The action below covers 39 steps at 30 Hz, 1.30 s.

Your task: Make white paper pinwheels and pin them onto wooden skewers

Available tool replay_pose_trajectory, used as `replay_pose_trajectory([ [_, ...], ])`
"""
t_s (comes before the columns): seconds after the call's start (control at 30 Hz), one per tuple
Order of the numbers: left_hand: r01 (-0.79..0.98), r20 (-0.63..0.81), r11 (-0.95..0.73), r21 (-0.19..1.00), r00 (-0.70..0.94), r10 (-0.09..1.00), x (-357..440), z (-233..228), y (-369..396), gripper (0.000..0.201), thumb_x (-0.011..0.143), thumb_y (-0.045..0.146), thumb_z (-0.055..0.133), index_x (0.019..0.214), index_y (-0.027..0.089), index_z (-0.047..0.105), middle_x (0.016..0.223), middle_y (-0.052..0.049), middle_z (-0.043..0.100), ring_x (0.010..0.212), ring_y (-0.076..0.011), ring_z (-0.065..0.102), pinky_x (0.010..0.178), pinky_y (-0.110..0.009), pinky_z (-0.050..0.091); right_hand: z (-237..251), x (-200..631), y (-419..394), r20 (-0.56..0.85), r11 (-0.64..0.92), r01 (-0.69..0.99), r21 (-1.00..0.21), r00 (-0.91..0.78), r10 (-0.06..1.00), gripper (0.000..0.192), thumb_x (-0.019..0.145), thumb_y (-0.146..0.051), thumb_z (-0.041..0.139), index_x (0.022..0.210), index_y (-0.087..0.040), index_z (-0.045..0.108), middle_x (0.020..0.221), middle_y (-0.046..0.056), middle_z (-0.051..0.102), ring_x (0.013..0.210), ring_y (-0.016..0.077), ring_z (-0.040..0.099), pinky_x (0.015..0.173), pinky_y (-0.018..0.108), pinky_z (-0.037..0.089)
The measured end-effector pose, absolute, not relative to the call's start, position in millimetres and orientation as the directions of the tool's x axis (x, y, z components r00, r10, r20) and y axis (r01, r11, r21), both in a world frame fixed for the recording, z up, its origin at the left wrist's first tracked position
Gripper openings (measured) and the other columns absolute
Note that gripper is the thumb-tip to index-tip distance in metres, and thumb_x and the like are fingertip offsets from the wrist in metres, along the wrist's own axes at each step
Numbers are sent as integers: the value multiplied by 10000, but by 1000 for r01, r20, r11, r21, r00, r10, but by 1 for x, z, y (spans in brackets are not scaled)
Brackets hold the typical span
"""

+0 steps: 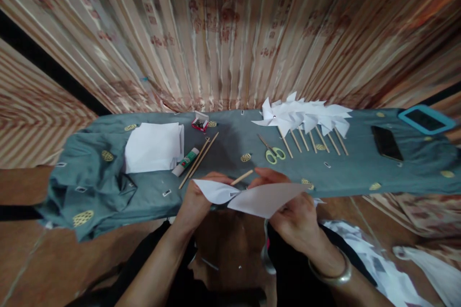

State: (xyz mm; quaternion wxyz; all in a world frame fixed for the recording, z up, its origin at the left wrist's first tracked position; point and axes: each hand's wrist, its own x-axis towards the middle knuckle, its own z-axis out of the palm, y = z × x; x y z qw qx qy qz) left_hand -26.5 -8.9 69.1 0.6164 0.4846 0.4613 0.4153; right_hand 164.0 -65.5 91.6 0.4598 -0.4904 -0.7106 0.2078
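A stack of white paper sheets [153,146] lies on the left of the grey-green cloth [360,172] spread over the low bench. Just right of it lie a white and green glue stick [186,161] and two thin wooden sticks [200,160], with a small red and white box [200,122] behind them.

At the near edge of the cloth, both hands hold a white folded paper piece [252,197], creased into pointed flaps that fan out left and right. A short wooden stick [242,177] juts up from behind its middle. The left hand [196,204] has its fingers curled closed on the left flap. The right hand [297,218], with a silver bangle [331,272] on the wrist, pinches the wider right flap, thumb over the paper near the stick.

Further right on the cloth lie yellow-handled scissors [272,151], a row of finished white paper pinwheels on wooden sticks [309,117], a black phone [386,143] and a blue-framed tablet [427,119].
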Motion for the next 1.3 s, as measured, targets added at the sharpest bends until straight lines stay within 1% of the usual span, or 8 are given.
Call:
replay_pose_trajectory([
  [0.1,-85,-204,229,970,236,950,-25,77,-12,103,580,284,720,616,197,761,671,-51,716,620,-183,634,560,-255,498,97,166,-66,554,492,610,-621,-102,826,518,860,-175,651,1352,-280,526,976,36,770,854,202,732,759,323,576],
  [0.17,-73,-223,248,966,247,943,-24,80,-14,98,583,288,720,608,200,754,668,-51,717,603,-184,631,542,-257,498,101,166,-66,587,524,621,-583,-125,800,510,875,-175,626,1362,-276,515,998,43,768,888,216,733,798,350,578],
  [0.47,-55,-145,166,985,274,951,-29,74,-15,90,630,232,729,670,190,797,740,-66,721,690,-173,650,637,-238,509,106,168,-70,583,564,584,-584,-181,792,565,881,-189,600,1415,-286,440,950,52,752,898,245,702,822,404,556],
  [0.63,-111,-111,150,982,296,949,-29,71,-16,101,678,243,722,711,185,797,769,-65,733,710,-173,653,644,-242,517,105,170,-68,603,580,604,-546,-197,773,517,904,-196,552,1407,-229,435,956,71,740,901,245,692,800,412,562],
  [0.8,-117,-113,158,980,318,941,-30,73,-18,104,699,223,721,735,163,798,779,-65,723,711,-159,646,627,-219,497,104,169,-67,626,595,614,-519,-201,754,526,882,-162,583,1390,-183,446,944,70,730,891,223,679,799,373,566],
  [1.0,-115,-111,158,981,337,935,-31,73,-19,127,721,240,707,761,160,798,807,-75,729,732,-172,650,645,-233,508,104,168,-67,606,570,630,-528,-190,772,484,896,-195,571,1368,-189,465,942,67,736,887,223,691,820,379,574],
  [1.17,-90,-121,161,983,346,930,-31,74,-20,149,739,257,692,760,148,791,817,-81,716,745,-174,646,645,-237,502,107,169,-68,602,556,689,-465,-215,769,493,900,-200,568,1377,-192,446,944,80,749,892,244,715,771,380,591],
  [1.3,-79,-156,193,978,335,929,-29,78,-21,164,714,282,691,728,143,778,786,-74,693,685,-160,614,580,-232,482,106,169,-68,615,549,686,-477,-186,766,430,912,-209,540,1338,-204,479,931,76,756,856,246,730,764,390,599],
])
